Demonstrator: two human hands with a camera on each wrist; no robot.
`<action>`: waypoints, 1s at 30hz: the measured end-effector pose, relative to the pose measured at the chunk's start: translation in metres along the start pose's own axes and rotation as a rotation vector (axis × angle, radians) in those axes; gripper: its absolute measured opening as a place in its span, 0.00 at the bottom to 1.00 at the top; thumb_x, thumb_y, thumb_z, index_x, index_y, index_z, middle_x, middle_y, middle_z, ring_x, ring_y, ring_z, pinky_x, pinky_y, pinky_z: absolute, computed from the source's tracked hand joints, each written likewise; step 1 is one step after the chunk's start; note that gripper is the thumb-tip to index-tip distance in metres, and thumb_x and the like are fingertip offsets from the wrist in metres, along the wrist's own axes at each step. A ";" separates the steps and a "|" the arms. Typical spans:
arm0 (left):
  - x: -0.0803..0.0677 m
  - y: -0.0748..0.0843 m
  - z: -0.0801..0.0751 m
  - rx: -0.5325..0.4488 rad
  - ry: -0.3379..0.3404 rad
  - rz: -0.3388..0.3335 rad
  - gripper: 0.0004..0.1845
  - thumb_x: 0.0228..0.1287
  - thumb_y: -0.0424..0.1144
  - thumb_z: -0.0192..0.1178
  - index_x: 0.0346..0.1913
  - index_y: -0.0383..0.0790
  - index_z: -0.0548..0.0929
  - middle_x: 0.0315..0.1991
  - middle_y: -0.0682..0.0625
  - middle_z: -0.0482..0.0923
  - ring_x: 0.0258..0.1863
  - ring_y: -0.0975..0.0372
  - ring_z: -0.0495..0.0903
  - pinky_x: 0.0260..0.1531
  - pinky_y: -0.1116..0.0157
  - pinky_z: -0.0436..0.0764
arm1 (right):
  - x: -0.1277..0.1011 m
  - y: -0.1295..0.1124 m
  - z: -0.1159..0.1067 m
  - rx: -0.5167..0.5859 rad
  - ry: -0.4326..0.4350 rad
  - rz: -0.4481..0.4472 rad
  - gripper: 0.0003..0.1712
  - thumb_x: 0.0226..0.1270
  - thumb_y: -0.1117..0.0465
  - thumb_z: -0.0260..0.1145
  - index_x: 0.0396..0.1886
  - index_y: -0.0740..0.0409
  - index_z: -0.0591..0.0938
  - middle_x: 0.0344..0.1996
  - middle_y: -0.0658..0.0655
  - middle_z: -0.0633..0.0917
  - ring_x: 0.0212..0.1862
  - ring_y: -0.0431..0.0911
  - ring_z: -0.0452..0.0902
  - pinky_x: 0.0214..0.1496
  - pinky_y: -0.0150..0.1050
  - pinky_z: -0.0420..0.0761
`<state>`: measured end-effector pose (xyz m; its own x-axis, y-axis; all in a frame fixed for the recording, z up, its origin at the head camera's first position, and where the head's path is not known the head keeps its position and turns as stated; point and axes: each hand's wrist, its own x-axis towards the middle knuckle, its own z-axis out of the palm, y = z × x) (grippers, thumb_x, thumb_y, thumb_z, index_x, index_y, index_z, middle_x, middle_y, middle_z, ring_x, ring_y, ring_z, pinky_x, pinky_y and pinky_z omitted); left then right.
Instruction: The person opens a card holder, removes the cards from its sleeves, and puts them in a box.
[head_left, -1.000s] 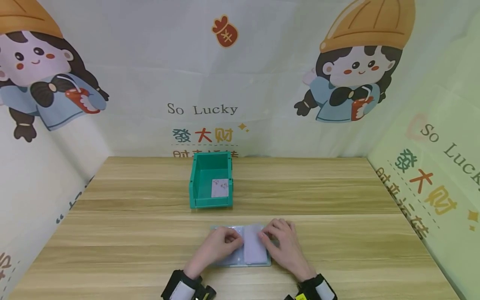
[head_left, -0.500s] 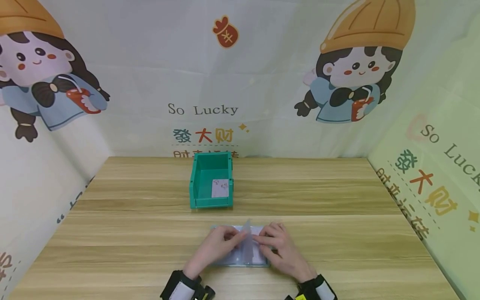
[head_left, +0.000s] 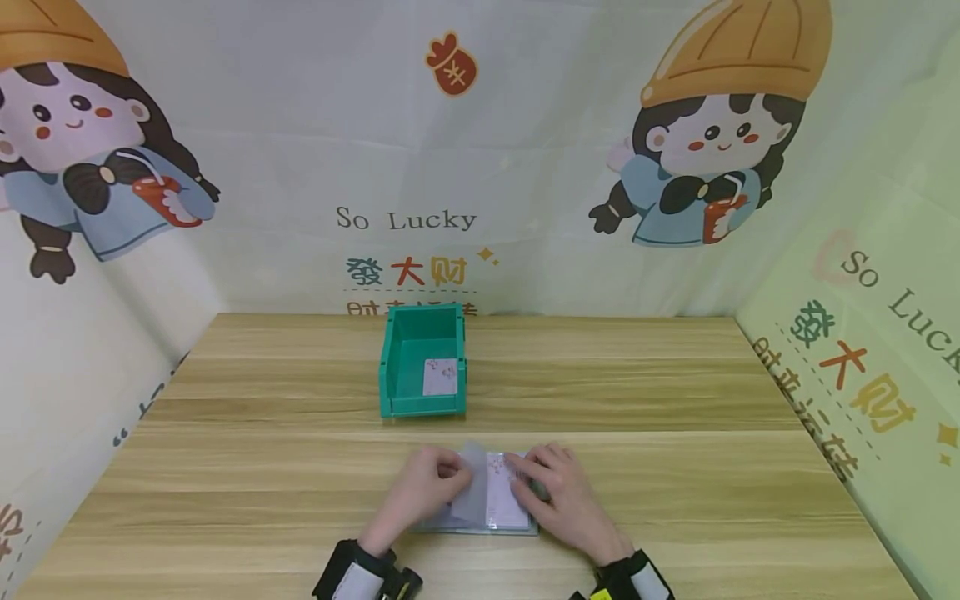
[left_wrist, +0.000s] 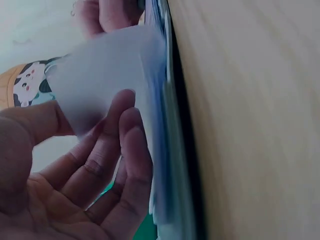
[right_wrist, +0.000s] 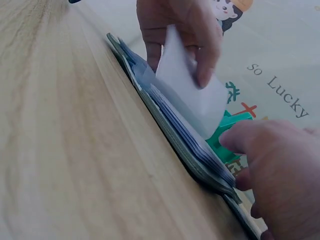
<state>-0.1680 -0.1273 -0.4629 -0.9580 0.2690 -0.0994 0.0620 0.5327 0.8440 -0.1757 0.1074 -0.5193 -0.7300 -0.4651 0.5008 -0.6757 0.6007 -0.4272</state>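
A small album (head_left: 517, 523) of clear sleeve pages lies open on the wooden table near the front edge. My left hand (head_left: 426, 483) pinches one translucent page (head_left: 472, 487) between thumb and fingers and holds it lifted, leaning left. In the left wrist view the page (left_wrist: 110, 75) stands in front of my fingers (left_wrist: 107, 160). My right hand (head_left: 553, 492) rests its fingers on the album's right side, beside a white card with small pink marks (head_left: 504, 496). In the right wrist view the page (right_wrist: 190, 92) rises above the stacked sleeves (right_wrist: 180, 137).
A green open-front bin (head_left: 422, 367) stands on the table behind the album, with a white card (head_left: 440, 377) inside it. Printed cartoon backdrops wall in the table at the back and on both sides. Bare wood (head_left: 712, 467) stretches left and right of the hands.
The translucent page that lay flat on the right side was lifted upright and now leans to the left in my left hand. A marked card beneath it has come into view.
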 end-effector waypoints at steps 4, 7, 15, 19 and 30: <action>-0.002 -0.002 -0.008 0.059 0.059 -0.073 0.08 0.62 0.36 0.68 0.38 0.33 0.88 0.31 0.47 0.86 0.30 0.63 0.80 0.29 0.68 0.78 | 0.001 -0.002 -0.001 -0.049 -0.059 0.135 0.22 0.66 0.51 0.69 0.57 0.54 0.85 0.39 0.46 0.79 0.43 0.38 0.68 0.53 0.44 0.70; -0.004 -0.001 -0.012 0.090 0.099 -0.127 0.06 0.59 0.34 0.70 0.35 0.34 0.88 0.26 0.49 0.83 0.26 0.63 0.76 0.27 0.68 0.74 | 0.002 -0.003 -0.002 -0.059 -0.104 0.214 0.25 0.66 0.48 0.69 0.58 0.55 0.84 0.41 0.48 0.78 0.45 0.40 0.67 0.55 0.47 0.68; -0.007 0.001 -0.017 0.169 0.169 -0.205 0.21 0.53 0.34 0.75 0.48 0.31 0.81 0.21 0.50 0.75 0.20 0.62 0.73 0.22 0.66 0.68 | 0.004 -0.004 -0.002 -0.066 -0.128 0.274 0.28 0.66 0.46 0.69 0.60 0.56 0.83 0.39 0.47 0.78 0.44 0.41 0.65 0.54 0.45 0.65; -0.007 0.001 -0.015 0.202 0.190 -0.216 0.31 0.51 0.33 0.75 0.59 0.31 0.75 0.24 0.48 0.74 0.24 0.60 0.72 0.25 0.65 0.69 | 0.005 -0.005 -0.001 -0.058 -0.127 0.292 0.28 0.66 0.45 0.68 0.60 0.56 0.83 0.38 0.47 0.77 0.44 0.41 0.65 0.53 0.44 0.64; -0.011 0.014 0.005 0.472 0.267 -0.032 0.17 0.51 0.27 0.73 0.45 0.36 0.82 0.40 0.42 0.79 0.39 0.54 0.78 0.40 0.55 0.79 | 0.006 -0.007 -0.004 -0.007 -0.155 0.322 0.26 0.67 0.48 0.67 0.61 0.56 0.83 0.40 0.46 0.78 0.45 0.40 0.66 0.54 0.44 0.64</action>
<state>-0.1551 -0.1191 -0.4527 -0.9955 0.0662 0.0684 0.0918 0.8564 0.5081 -0.1750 0.1033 -0.5101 -0.9125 -0.3445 0.2207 -0.4085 0.7364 -0.5394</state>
